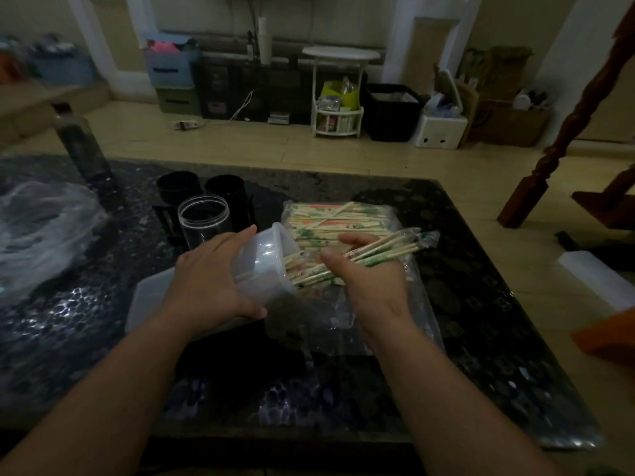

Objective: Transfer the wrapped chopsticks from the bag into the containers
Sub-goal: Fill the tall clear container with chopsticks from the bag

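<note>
My left hand [209, 280] grips a translucent white plastic container [266, 259], tipped on its side with its mouth facing right. My right hand [369, 269] holds a bundle of wrapped chopsticks [388, 247], their near ends inside the container's mouth. Behind my hands lies a clear plastic bag [338, 216] filled with several more wrapped chopsticks. A clear round jar [203, 218] stands upright just behind the tilted container.
Two black cups [225, 192] stand behind the clear jar. A translucent lid [151, 297] lies flat under my left wrist. Crumpled clear plastic [41, 231] sits at the table's left. A tall dark bottle [80, 142] stands at the back left. The dark table's right edge [508, 280] is near.
</note>
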`<state>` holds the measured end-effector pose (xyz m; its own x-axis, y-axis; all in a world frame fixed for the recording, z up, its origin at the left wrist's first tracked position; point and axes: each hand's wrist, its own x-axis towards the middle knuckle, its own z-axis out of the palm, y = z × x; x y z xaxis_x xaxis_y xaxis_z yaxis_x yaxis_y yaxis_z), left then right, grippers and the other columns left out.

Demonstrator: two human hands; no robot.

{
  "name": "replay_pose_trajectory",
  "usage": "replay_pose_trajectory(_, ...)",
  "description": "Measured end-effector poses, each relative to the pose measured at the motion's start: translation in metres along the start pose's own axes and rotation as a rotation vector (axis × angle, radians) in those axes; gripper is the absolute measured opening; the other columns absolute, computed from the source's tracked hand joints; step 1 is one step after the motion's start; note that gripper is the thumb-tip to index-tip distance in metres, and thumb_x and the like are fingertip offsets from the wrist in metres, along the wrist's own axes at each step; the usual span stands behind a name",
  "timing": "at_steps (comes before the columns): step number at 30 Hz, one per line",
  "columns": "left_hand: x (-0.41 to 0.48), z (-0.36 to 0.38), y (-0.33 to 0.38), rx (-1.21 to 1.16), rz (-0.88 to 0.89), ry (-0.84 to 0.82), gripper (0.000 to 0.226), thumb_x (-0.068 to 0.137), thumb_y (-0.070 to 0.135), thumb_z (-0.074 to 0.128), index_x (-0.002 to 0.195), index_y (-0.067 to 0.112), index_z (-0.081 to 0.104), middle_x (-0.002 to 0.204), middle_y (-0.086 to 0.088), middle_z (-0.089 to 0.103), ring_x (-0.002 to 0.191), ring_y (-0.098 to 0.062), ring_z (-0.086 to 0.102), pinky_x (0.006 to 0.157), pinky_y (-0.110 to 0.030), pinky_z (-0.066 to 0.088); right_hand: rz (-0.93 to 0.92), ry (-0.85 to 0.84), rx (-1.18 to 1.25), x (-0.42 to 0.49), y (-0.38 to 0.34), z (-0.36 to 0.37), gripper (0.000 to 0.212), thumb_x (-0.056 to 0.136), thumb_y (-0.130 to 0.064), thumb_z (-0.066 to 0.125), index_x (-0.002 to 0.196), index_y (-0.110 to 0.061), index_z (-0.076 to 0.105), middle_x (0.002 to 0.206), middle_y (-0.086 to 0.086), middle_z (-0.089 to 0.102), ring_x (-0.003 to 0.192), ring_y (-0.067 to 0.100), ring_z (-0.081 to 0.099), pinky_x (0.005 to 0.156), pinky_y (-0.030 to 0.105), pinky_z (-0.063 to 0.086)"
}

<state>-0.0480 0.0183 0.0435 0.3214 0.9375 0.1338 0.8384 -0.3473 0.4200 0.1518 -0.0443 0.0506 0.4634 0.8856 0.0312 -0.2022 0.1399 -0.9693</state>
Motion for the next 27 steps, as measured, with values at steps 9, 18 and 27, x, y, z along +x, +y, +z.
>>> replay_pose_trajectory(9, -0.001, -0.001, 0.001, -0.022, -0.004, -0.017, 0.131, 0.035, 0.055, 0.083, 0.151, 0.039, 0.023, 0.15, 0.006, 0.035, 0.134, -0.019, 0.034, 0.106, -0.038, 0.024, 0.231, -0.073, -0.105, -0.002, 0.002, -0.003, 0.005, 0.085, -0.01, 0.073, 0.084, -0.015, 0.071, 0.064, -0.002, 0.069, 0.052, 0.008, 0.059, 0.043, 0.019, 0.042)
replay_pose_trajectory(18, 0.0, -0.002, 0.002, -0.003, -0.005, -0.01, 0.13, 0.041, 0.049, 0.092, 0.151, 0.038, 0.023, 0.15, 0.005, 0.035, 0.136, -0.019, 0.033, 0.108, -0.039, 0.024, 0.157, 0.003, -0.257, 0.005, 0.014, -0.009, 0.011, 0.091, -0.013, 0.064, 0.081, -0.018, 0.064, 0.072, 0.001, 0.064, 0.059, 0.012, 0.054, 0.046, 0.022, 0.044)
replay_pose_trajectory(27, 0.0, -0.002, 0.003, 0.007, -0.014, -0.026, 0.129, 0.044, 0.048, 0.092, 0.151, 0.038, 0.021, 0.152, 0.005, 0.032, 0.138, -0.018, 0.03, 0.108, -0.038, 0.023, 0.127, -0.111, -0.274, 0.006, 0.011, -0.009, 0.009, 0.091, -0.005, 0.065, 0.082, -0.007, 0.067, 0.073, 0.005, 0.063, 0.059, 0.008, 0.056, 0.057, 0.022, 0.052)
